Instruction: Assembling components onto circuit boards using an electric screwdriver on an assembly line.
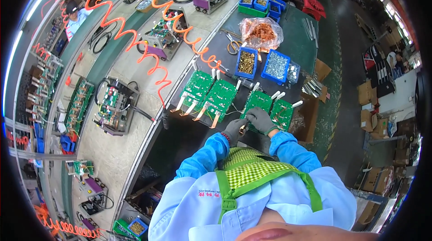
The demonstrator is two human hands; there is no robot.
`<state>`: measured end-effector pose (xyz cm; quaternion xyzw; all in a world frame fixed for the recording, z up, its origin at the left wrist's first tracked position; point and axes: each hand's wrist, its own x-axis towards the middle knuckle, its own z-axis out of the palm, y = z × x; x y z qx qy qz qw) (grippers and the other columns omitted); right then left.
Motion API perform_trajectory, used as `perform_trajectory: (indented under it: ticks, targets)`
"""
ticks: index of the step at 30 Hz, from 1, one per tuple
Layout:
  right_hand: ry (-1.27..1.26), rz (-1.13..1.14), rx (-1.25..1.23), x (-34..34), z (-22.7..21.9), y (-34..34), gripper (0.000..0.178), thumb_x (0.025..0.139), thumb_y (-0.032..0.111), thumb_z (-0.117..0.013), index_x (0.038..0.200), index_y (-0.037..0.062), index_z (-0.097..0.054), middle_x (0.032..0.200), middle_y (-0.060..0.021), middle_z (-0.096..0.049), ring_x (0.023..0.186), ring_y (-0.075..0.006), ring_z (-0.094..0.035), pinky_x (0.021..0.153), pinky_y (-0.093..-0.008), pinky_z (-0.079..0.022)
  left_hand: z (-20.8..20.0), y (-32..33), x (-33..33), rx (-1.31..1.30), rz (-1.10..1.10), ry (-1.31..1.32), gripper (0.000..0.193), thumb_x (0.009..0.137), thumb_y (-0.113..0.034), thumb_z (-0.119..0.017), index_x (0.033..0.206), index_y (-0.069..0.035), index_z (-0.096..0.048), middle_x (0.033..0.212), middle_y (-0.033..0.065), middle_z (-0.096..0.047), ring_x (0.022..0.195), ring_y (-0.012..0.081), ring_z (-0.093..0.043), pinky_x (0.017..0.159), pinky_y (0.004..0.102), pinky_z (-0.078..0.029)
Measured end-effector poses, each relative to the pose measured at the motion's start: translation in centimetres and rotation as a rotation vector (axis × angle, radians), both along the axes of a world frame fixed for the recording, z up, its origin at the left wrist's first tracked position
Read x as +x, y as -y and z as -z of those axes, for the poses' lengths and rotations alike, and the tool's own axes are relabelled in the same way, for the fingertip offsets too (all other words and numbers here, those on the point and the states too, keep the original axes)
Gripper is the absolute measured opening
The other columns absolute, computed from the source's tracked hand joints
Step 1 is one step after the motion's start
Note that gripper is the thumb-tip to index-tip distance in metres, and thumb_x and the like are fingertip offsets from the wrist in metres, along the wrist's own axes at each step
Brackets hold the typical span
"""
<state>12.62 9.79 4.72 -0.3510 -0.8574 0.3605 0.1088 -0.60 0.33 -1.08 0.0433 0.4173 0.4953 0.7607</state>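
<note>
My left hand [232,133], in a grey glove, is closed around a small copper-coloured metal piece [243,129] at the table's near edge. Just to its right, my gloved right hand [260,120] lies over the near part of a green circuit board [258,101]. Its fingers are curled, and whatever they grip is hidden. Another green circuit board [282,112] sits beside the right hand. To the left, two more boards [198,83] carry flat copper strips [216,117] that stick out toward me. White upright parts stand along the boards' far edges.
Beyond the boards stand a blue bin of brass-coloured fasteners [246,62] and a blue bin of silver ones [276,66]. Scissors [233,46] lie near a plastic bag of copper parts [261,33]. Orange coiled hoses [155,67] hang at left, above a line with opened machines [116,106].
</note>
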Motion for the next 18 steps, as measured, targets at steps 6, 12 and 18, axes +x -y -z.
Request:
perform_trajectory:
  ticks: [6, 12, 18]
  targets:
    - [0.004, -0.015, 0.192, 0.7, 0.4, 2.0, 0.018, 0.084, 0.023, -0.054, 0.093, 0.0096, -0.064, 0.093, -0.0119, -0.06, 0.09, -0.0298, -0.057, 0.078, -0.0392, -0.047, 0.7, -0.1, 0.4, 0.068, 0.037, -0.154, 0.016, 0.085, -0.019, -0.056, 0.093, -0.006, -0.056, 0.079, 0.0029, -0.054, 0.067, 0.0092, -0.054, 0.05, 0.0174, -0.042]
    - [0.059, -0.004, 0.156, 0.9, 1.7, 1.5, 0.02, 0.084, 0.027, -0.052, 0.091, 0.0118, -0.063, 0.098, -0.0115, -0.059, 0.088, -0.0308, -0.058, 0.075, -0.0409, -0.048, 0.7, 0.1, 0.4, 0.031, 0.041, -0.176, 0.011, 0.083, -0.017, -0.058, 0.088, -0.007, -0.058, 0.079, 0.0031, -0.052, 0.068, 0.0095, -0.055, 0.052, 0.0193, -0.043]
    - [0.093, 0.08, 0.131, -0.4, 0.7, 2.0, 0.02, 0.085, 0.025, -0.051, 0.098, 0.0124, -0.06, 0.092, -0.0123, -0.058, 0.087, -0.0321, -0.057, 0.075, -0.0425, -0.046, 4.3, 0.9, -0.6, 0.822, 0.24, -1.29, 0.008, 0.084, -0.012, -0.055, 0.087, -0.005, -0.058, 0.076, 0.0057, -0.052, 0.068, 0.0121, -0.056, 0.052, 0.0215, -0.045]
